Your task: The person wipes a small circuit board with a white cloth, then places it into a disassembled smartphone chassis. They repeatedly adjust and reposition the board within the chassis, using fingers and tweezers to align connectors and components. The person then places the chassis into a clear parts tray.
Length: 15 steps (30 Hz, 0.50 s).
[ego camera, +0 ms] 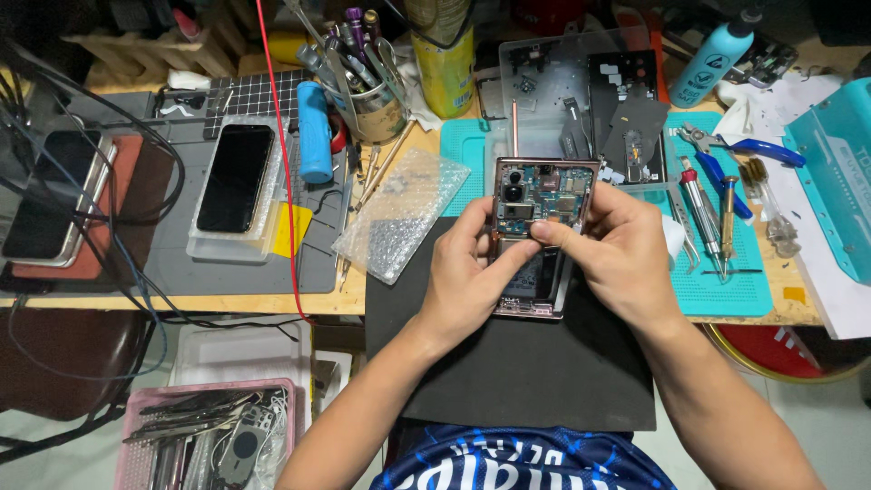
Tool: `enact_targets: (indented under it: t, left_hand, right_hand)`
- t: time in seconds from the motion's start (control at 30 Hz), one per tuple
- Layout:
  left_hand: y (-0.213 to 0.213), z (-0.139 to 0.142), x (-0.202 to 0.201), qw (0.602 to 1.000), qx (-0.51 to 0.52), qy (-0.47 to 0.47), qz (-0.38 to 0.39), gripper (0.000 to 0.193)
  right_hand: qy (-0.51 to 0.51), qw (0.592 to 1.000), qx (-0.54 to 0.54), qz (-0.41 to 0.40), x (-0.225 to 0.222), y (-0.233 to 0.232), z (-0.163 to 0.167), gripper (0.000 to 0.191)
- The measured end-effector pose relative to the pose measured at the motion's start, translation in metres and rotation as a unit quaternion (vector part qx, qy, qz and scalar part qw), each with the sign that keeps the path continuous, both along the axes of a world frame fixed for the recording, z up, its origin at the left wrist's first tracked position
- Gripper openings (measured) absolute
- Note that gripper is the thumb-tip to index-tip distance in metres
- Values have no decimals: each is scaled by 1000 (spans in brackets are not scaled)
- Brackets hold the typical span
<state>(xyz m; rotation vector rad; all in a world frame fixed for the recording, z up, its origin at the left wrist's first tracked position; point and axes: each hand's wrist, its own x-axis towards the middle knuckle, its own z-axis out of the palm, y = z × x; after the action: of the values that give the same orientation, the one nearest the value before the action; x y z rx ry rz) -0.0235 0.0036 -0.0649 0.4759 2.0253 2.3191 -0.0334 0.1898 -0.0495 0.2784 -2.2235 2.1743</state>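
A phone repair workshop: screwdrivers (703, 213), tool cup (367, 100), teal work mat (726, 272) and spare phone (234, 177) crowd the bench

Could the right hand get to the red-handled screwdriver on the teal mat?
Probably yes: the screwdriver lies uncovered just beside the right hand, but that hand is on the opened phone now.

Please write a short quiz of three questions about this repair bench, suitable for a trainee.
1. True or false: the opened phone is held by both hands.
2. What lies left of the opened phone on the bench? A) bubble wrap B) a hammer C) a cup of tea
3. Which hand has its thumb pressed on the middle of the phone's inner parts?

Key
1. True: left hand and right hand both grip it.
2. A, the bubble wrap.
3. The right hand.
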Motion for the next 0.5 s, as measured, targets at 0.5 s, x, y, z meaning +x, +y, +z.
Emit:
enact_targets:
  t: [0.5]
  left_hand:
    - [-4, -4, -5, 999, 16, -18, 28, 18]
  right_hand:
    - [6, 1000, -12, 1, -1, 3, -13, 22]
